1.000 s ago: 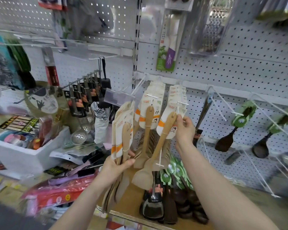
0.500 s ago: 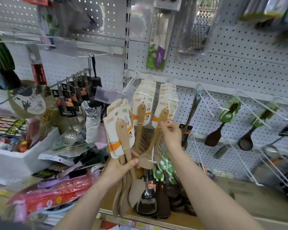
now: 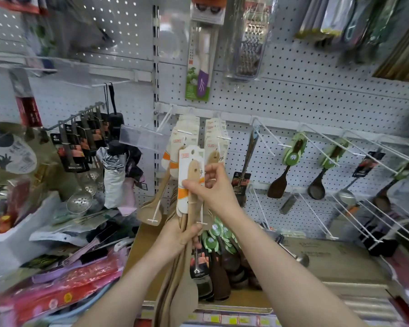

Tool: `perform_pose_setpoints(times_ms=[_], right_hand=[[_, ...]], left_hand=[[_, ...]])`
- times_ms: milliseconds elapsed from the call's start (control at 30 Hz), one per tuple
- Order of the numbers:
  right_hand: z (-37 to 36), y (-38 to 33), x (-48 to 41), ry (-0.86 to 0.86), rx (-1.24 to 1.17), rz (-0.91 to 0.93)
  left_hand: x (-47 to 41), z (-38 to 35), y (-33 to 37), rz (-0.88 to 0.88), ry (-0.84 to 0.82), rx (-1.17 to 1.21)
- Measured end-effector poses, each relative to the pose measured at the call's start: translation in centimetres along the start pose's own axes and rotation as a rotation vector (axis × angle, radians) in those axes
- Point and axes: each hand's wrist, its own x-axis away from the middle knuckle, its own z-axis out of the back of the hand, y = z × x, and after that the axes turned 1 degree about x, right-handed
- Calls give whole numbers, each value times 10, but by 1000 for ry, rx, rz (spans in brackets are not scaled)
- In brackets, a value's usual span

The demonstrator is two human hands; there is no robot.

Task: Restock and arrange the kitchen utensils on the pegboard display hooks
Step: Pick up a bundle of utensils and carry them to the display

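Observation:
My left hand (image 3: 180,234) grips a bunch of wooden spatulas (image 3: 175,286) by their handles, blades hanging down. My right hand (image 3: 210,185) pinches the front wooden spatula (image 3: 193,175) of the bunch at its white and orange card, just under the card's hang hole. Behind it, two white hooks on the pegboard (image 3: 293,100) carry more carded wooden spatulas (image 3: 187,128), and a second row (image 3: 216,135) hangs to the right. One hanging spatula's blade (image 3: 149,210) shows to the left of my hands.
Dark spoons with green cards (image 3: 291,161) hang on the white hooks at right, and several long bare hooks (image 3: 354,208) jut out lower right. Skimmers and a folded umbrella (image 3: 113,178) hang left. A cardboard box (image 3: 224,263) below holds dark ladles. Packaged goods pile at lower left.
My right hand left the spatula hanging on the right hook and came to the bunch, pinching its front card. My left hand lifted the bunch to the centre, in front of the hooks.

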Motion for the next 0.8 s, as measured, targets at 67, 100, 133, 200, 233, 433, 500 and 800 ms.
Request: perform_pose_setpoints(times_ms=[67,100,133,200,233,433,500,800], right_hand=[[5,4,1,32,-9,-26],[7,6,2,34,-17,-41],[10,8,2,34,-22,-55],[15,12,2,52,-32,-74],[17,13,2,81,-21,-80],[40,12,-10,238,222,-102],[41,11,-19,206,297,-114],[28,17,-44,188,510,-96]], left_hand=[[1,-3,1,10,-23,34],[2,-5,1,10,-30,45],[3,-6,0,13,-32,57],[1,-9,-3,40,-15,109],[0,-9,-5,59,8,138],[0,0,-12,55,170,43],[0,1,-13,53,183,116],[-4,8,-18,34,172,124]])
